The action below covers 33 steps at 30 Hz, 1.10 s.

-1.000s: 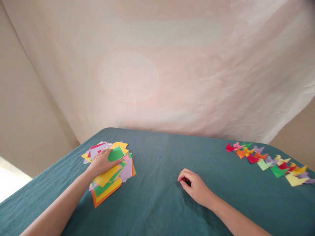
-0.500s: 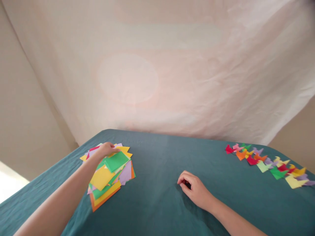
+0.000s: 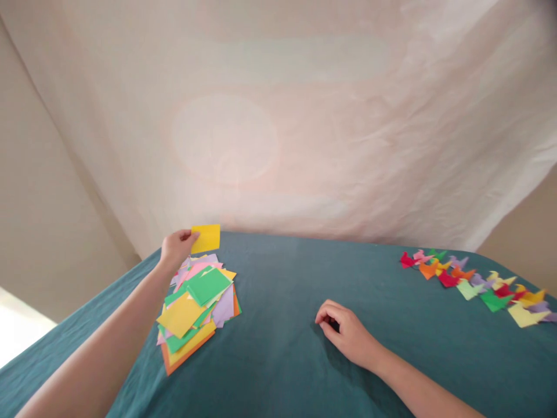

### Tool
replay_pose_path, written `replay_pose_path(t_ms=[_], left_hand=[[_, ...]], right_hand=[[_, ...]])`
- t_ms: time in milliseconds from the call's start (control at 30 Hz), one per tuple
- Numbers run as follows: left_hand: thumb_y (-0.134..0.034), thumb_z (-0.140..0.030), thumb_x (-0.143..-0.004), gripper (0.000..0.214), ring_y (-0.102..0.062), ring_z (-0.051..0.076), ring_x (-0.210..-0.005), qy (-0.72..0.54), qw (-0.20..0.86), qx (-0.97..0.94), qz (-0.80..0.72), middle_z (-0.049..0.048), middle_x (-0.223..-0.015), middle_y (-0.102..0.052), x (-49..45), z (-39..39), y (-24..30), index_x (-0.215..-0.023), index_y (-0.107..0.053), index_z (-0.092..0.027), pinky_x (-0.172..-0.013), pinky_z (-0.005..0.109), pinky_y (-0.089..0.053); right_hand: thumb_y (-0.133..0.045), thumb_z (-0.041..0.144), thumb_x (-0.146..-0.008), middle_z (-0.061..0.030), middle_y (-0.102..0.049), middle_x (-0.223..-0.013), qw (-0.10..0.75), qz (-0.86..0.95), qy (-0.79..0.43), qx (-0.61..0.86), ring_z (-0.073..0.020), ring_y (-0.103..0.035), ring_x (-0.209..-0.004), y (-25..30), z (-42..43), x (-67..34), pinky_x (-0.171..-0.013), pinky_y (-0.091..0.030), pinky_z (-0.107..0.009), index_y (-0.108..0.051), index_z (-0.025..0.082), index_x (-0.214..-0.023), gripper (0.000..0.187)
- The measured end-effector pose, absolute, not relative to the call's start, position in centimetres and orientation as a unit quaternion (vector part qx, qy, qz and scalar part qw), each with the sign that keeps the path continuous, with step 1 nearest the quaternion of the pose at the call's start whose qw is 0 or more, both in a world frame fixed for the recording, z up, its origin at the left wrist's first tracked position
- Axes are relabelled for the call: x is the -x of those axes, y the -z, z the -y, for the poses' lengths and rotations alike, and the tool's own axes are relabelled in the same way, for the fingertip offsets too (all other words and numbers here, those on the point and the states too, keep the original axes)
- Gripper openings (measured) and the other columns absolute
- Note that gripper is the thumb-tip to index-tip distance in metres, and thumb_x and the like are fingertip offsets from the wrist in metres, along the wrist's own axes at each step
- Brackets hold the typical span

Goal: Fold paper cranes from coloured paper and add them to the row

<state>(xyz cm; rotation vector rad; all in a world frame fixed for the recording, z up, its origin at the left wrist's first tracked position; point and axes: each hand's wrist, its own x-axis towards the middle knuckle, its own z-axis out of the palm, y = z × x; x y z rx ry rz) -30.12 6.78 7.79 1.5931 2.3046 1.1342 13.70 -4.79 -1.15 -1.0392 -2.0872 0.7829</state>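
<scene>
My left hand (image 3: 177, 247) pinches a square sheet of yellow origami paper (image 3: 206, 238) by its left edge, with thumb and fingers closed on it. The sheet is held up above the far end of a loose pile of coloured paper squares (image 3: 187, 316), where green, yellow, purple, pink and orange ones overlap. At the middle of the table, my right hand (image 3: 343, 331) rests on the cloth with its fingers curled in and the thumb close to them. Nothing shows in its grip.
A dark teal cloth (image 3: 278, 348) covers the table. On the right, several folded paper birds (image 3: 472, 284) in many colours stand in slanting rows. Behind the table's far edge hangs a pale, wrinkled cloth (image 3: 313, 145).
My left hand has lifted the yellow sheet off the pile, moving up and slightly left. My right hand has stayed in nearly the same place.
</scene>
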Motion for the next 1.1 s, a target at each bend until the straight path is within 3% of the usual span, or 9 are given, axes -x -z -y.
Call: replay_pose_path(t_ms=[133, 300, 467, 567, 633, 767, 833, 933, 1100], left_hand=[[-0.039, -0.052, -0.080, 0.051, -0.061, 0.018, -0.084, -0.443, 0.089, -0.559, -0.695, 0.0046, -0.095, -0.065, 26.0, -6.8, -9.4, -0.109, -0.054, -0.013, -0.067, 0.023, -0.048], [-0.061, -0.054, -0.069, 0.049, -0.062, 0.023, -0.082, -0.475, 0.387, -0.616, -0.495, 0.0077, -0.090, -0.068, 15.1, -5.0, -8.7, -0.097, -0.061, -0.014, -0.073, 0.033, -0.049], [-0.071, -0.045, -0.064, 0.038, -0.063, 0.021, -0.085, -0.409, 0.559, -0.579, -0.431, 0.0087, -0.091, -0.068, 5.8, -3.7, -4.9, -0.090, -0.061, -0.019, -0.074, 0.032, -0.048], [-0.072, -0.043, -0.064, 0.040, -0.065, 0.020, -0.076, -0.390, 0.577, -0.570, -0.437, 0.0083, -0.083, -0.068, 3.0, -3.2, -2.4, -0.093, -0.058, -0.018, -0.069, 0.031, -0.049], [-0.072, -0.042, -0.063, 0.043, -0.065, 0.019, -0.070, -0.380, 0.584, -0.565, -0.443, 0.0070, -0.077, -0.068, 2.1, -2.9, -1.1, -0.092, -0.056, -0.015, -0.064, 0.030, -0.049], [-0.072, -0.040, -0.064, 0.043, -0.065, 0.019, -0.068, -0.369, 0.592, -0.557, -0.450, 0.0057, -0.074, -0.067, 1.9, -2.3, 0.3, -0.092, -0.053, -0.014, -0.061, 0.028, -0.049], [-0.070, -0.037, -0.065, 0.041, -0.065, 0.019, -0.068, -0.368, 0.594, -0.558, -0.449, 0.0053, -0.075, -0.066, 2.0, -2.2, 0.6, -0.093, -0.052, -0.014, -0.061, 0.027, -0.049], [-0.067, -0.032, -0.068, 0.037, -0.063, 0.017, -0.067, -0.370, 0.581, -0.577, -0.439, 0.0043, -0.075, -0.065, 2.3, -2.2, 1.0, -0.096, -0.051, -0.014, -0.060, 0.026, -0.048], [-0.062, -0.020, -0.071, 0.037, -0.059, 0.013, -0.071, -0.379, 0.494, -0.656, -0.426, 0.0050, -0.084, -0.062, 2.5, -1.9, 1.6, -0.106, -0.051, -0.013, -0.065, 0.025, -0.048]], right_hand=[[-0.046, 0.009, -0.077, -0.0010, -0.056, -0.076, 0.343, 0.791, -0.311, 0.398, -0.0131, -0.053, -0.068, 1.3, 4.7, -13.7, -0.064, -0.043, -0.025, -0.056, 0.019, -0.074, 0.015], [-0.046, 0.014, -0.080, -0.0020, -0.055, -0.080, 0.415, 0.745, -0.289, 0.436, -0.0138, -0.054, -0.068, 1.5, 4.4, -14.2, -0.065, -0.046, -0.027, -0.054, 0.020, -0.083, 0.011], [-0.049, 0.012, -0.077, -0.0088, -0.049, -0.103, 0.486, 0.721, -0.159, 0.468, -0.0144, -0.054, -0.071, 1.1, 3.4, -15.9, -0.068, -0.048, -0.030, -0.043, 0.020, -0.114, 0.039], [-0.051, 0.007, -0.073, -0.0101, -0.044, -0.116, 0.431, 0.801, -0.068, 0.409, -0.0175, -0.054, -0.082, 0.9, 2.9, -17.2, -0.076, -0.048, -0.034, -0.046, 0.023, -0.115, 0.045], [-0.051, 0.005, -0.073, -0.0086, -0.048, -0.111, 0.410, 0.830, 0.010, 0.379, -0.0203, -0.053, -0.089, 0.8, 2.8, -18.0, -0.077, -0.046, -0.035, -0.052, 0.024, -0.109, 0.040], [-0.055, 0.008, -0.075, -0.0055, -0.054, -0.090, 0.390, 0.831, 0.120, 0.377, -0.0179, -0.052, -0.076, 0.3, 2.9, -18.7, -0.068, -0.042, -0.033, -0.062, 0.024, -0.093, 0.025], [-0.057, 0.009, -0.077, -0.0045, -0.056, -0.090, 0.380, 0.837, 0.152, 0.363, -0.0195, -0.052, -0.082, -0.1, 2.9, -18.8, -0.073, -0.039, -0.036, -0.064, 0.026, -0.088, 0.021], [-0.057, 0.009, -0.077, -0.0040, -0.059, -0.096, 0.364, 0.858, 0.147, 0.331, -0.0207, -0.050, -0.090, -0.4, 2.7, -18.8, -0.077, -0.038, -0.038, -0.064, 0.025, -0.085, 0.019], [-0.051, 0.004, -0.076, -0.0034, -0.062, -0.085, 0.326, 0.899, 0.063, 0.285, -0.0174, -0.051, -0.084, 0.1, 2.6, -18.5, -0.075, -0.039, -0.033, -0.060, 0.019, -0.082, 0.019]])
